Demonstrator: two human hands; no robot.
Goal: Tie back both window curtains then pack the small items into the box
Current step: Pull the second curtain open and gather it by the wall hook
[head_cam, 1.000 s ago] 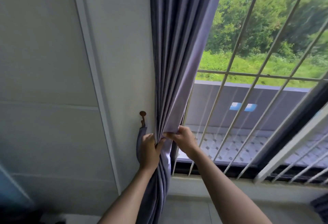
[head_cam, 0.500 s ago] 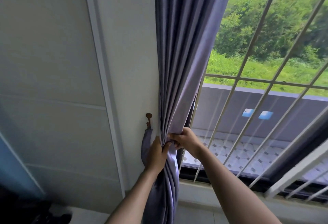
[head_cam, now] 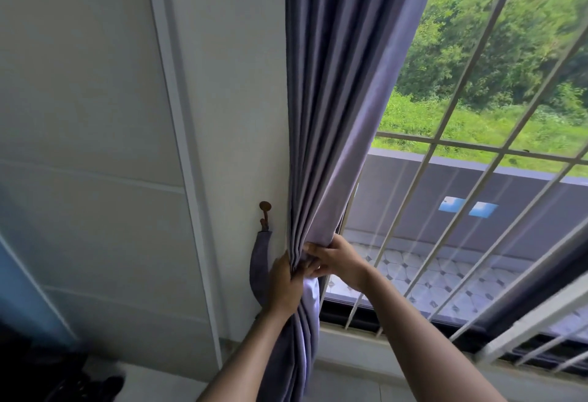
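Note:
A grey-purple curtain point(head_cam: 331, 89) hangs at the window's left edge, bunched into tight folds. My left hand point(head_cam: 284, 284) grips the gathered folds from the left side. My right hand point(head_cam: 334, 258) clamps the curtain's right edge against the bunch, touching my left hand. A matching fabric tieback point(head_cam: 259, 271) hangs in a loop from a brown wall hook point(head_cam: 265, 213), just left of my left hand. The second curtain, the box and the small items are out of view.
White window bars point(head_cam: 445, 210) stand behind the glass to the right. A pale wall point(head_cam: 229, 115) with a white trim strip lies to the left. The window sill point(head_cam: 413, 347) runs below my arms. Dark objects point(head_cam: 63, 379) sit at the bottom left.
Both hands have drawn closer together, squeezing the curtain into a tighter bunch. The view has shifted so the hook and curtain sit further right in the frame.

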